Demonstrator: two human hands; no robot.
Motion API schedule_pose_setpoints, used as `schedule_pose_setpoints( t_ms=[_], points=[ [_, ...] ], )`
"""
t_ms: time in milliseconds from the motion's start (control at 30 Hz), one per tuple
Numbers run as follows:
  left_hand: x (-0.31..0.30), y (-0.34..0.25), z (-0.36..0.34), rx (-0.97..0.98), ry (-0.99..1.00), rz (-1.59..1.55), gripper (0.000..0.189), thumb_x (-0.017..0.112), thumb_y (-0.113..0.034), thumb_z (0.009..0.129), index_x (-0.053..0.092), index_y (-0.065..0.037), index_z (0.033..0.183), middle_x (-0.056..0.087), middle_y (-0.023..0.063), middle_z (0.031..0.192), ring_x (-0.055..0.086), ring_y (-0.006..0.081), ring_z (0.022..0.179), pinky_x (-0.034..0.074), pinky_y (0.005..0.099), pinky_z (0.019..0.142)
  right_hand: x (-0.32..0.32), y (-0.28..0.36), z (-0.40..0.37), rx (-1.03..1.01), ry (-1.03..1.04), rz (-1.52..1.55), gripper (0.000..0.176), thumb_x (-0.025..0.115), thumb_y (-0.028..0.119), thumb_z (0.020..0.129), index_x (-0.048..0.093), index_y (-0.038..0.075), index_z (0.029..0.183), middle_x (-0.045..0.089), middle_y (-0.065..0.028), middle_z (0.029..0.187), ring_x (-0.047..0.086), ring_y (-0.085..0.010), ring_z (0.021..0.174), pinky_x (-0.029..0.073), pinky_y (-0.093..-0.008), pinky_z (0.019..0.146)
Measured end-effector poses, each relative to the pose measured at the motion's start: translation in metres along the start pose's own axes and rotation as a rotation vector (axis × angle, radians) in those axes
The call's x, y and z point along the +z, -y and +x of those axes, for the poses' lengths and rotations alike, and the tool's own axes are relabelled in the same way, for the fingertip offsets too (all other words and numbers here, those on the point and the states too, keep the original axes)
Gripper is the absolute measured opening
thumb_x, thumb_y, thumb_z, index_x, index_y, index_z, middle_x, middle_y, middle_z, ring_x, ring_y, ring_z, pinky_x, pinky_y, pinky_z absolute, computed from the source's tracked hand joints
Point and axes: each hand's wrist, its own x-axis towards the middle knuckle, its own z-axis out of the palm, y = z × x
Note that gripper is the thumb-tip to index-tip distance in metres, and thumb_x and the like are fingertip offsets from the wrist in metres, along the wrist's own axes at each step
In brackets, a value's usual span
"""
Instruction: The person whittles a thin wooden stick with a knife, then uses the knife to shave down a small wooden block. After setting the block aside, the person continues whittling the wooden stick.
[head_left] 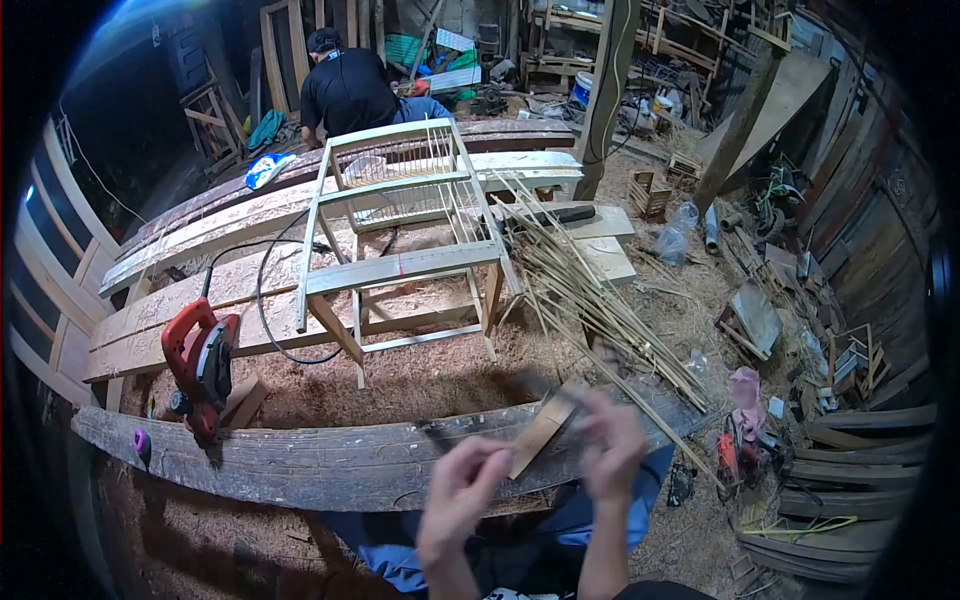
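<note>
My left hand (465,500) is raised over the front edge of the weathered plank (300,465), its fingers curled together; whether something small is between them is too small to tell. To its right, my right hand (612,450) is blurred by motion, and a dark blurred shape (530,385) shows up and left of it. Between the two hands, a short flat piece of wood (541,432) lies slanted on the plank. Beyond the plank stands a wooden frame (400,268) with thin rods, and a bundle of thin bamboo sticks (600,300) lies to its right.
A red power tool (200,365) stands at the plank's left, near a purple tape roll (140,440). Long boards (180,305) lie behind. Another person (350,90) in black crouches at the back. A wooden post (606,100) rises behind the sticks; another red tool (728,460) is at the right.
</note>
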Motion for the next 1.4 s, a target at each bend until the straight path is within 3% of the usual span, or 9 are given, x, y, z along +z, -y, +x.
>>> schedule_pose_setpoints(
  t_ms=[67, 167, 333, 567, 767, 867, 1100, 1267, 1400],
  points=[
    [-0.028, -0.012, -0.014, 0.027, -0.172, -0.013, 0.012, 0.064, -0.012, 0.094, 0.066, 0.000, 0.096, 0.061, -0.0006, 0.078, 0.054, 0.0054, 0.069, 0.043, 0.0202, 0.061, -0.032, -0.036, 0.015, 0.243, -0.113, -0.252, 0.029, 0.060, 0.029, 0.097, 0.073, 0.005, 0.106, 0.071, -0.0095, 0.092, 0.065, -0.0277, 0.079, 0.049, -0.0368, 0.069],
    [-0.036, -0.017, -0.019, 0.017, -0.291, -0.120, 0.011, 0.063, -0.012, 0.095, 0.065, -0.001, 0.097, 0.060, -0.0010, 0.077, 0.051, 0.0044, 0.066, 0.038, 0.0192, 0.055, -0.047, -0.042, 0.007, 0.210, -0.141, -0.151, 0.046, 0.057, 0.045, 0.099, 0.072, 0.003, 0.109, 0.070, -0.0135, 0.094, 0.066, -0.0286, 0.083, 0.050, -0.0361, 0.074],
    [0.002, -0.005, 0.008, 0.003, -0.114, -0.238, 0.015, 0.061, -0.011, 0.099, 0.064, 0.000, 0.108, 0.062, 0.0004, 0.080, 0.050, 0.0035, 0.067, 0.035, 0.0189, 0.054, -0.010, 0.000, -0.001, 0.158, 0.030, 0.195, 0.052, 0.064, 0.052, 0.092, 0.071, 0.003, 0.108, 0.069, -0.0136, 0.092, 0.065, -0.0255, 0.076, 0.051, -0.0359, 0.070],
    [0.008, 0.005, 0.004, -0.083, -0.028, -0.274, 0.023, 0.064, -0.010, 0.096, 0.064, 0.003, 0.115, 0.066, 0.0022, 0.086, 0.055, 0.0039, 0.071, 0.039, 0.0185, 0.057, 0.014, 0.043, -0.016, 0.225, 0.255, 0.469, 0.037, 0.083, 0.031, 0.079, 0.063, 0.005, 0.098, 0.069, -0.0105, 0.081, 0.069, -0.0244, 0.071, 0.054, -0.0339, 0.064],
    [0.005, -0.002, 0.001, -0.052, 0.035, -0.071, 0.016, 0.064, -0.005, 0.095, 0.064, 0.004, 0.109, 0.066, 0.0020, 0.088, 0.059, 0.0064, 0.080, 0.047, 0.0212, 0.068, 0.009, 0.038, -0.013, 0.080, 0.303, 0.352, 0.037, 0.087, 0.025, 0.074, 0.061, 0.004, 0.090, 0.067, -0.0094, 0.078, 0.067, -0.0188, 0.068, 0.052, -0.0302, 0.062],
    [0.008, 0.006, 0.001, 0.018, 0.046, -0.183, 0.013, 0.065, -0.003, 0.093, 0.063, 0.003, 0.105, 0.065, 0.0022, 0.093, 0.059, 0.0069, 0.085, 0.048, 0.0221, 0.074, 0.005, 0.038, -0.010, -0.017, 0.257, 0.308, 0.036, 0.087, 0.030, 0.071, 0.063, 0.008, 0.088, 0.069, -0.0069, 0.077, 0.067, -0.0264, 0.067, 0.051, -0.0360, 0.059],
    [0.009, 0.006, -0.002, -0.031, 0.057, -0.096, 0.015, 0.065, -0.002, 0.093, 0.064, 0.002, 0.107, 0.064, 0.0034, 0.099, 0.059, 0.0064, 0.086, 0.048, 0.0221, 0.076, 0.004, 0.021, -0.011, -0.060, 0.191, 0.393, 0.038, 0.089, 0.030, 0.068, 0.063, 0.010, 0.087, 0.069, -0.0061, 0.076, 0.065, -0.0246, 0.066, 0.049, -0.0348, 0.059],
    [0.007, 0.001, -0.002, -0.087, 0.044, -0.143, 0.016, 0.063, -0.005, 0.095, 0.065, 0.004, 0.108, 0.063, 0.0002, 0.085, 0.055, 0.0041, 0.075, 0.043, 0.0194, 0.065, 0.001, 0.014, -0.004, -0.141, 0.077, 0.257, 0.031, 0.085, 0.026, 0.074, 0.063, 0.010, 0.087, 0.067, -0.0064, 0.074, 0.064, -0.0237, 0.065, 0.047, -0.0337, 0.059],
    [-0.035, -0.008, -0.017, 0.036, -0.092, -0.138, 0.015, 0.061, -0.006, 0.094, 0.064, 0.003, 0.106, 0.058, 0.0019, 0.071, 0.051, 0.0065, 0.063, 0.035, 0.0201, 0.054, -0.037, -0.033, 0.010, 0.351, -0.124, 0.098, 0.034, 0.079, 0.034, 0.084, 0.061, 0.005, 0.089, 0.063, -0.0075, 0.076, 0.060, -0.0192, 0.068, 0.047, -0.0318, 0.062]
  ],
)
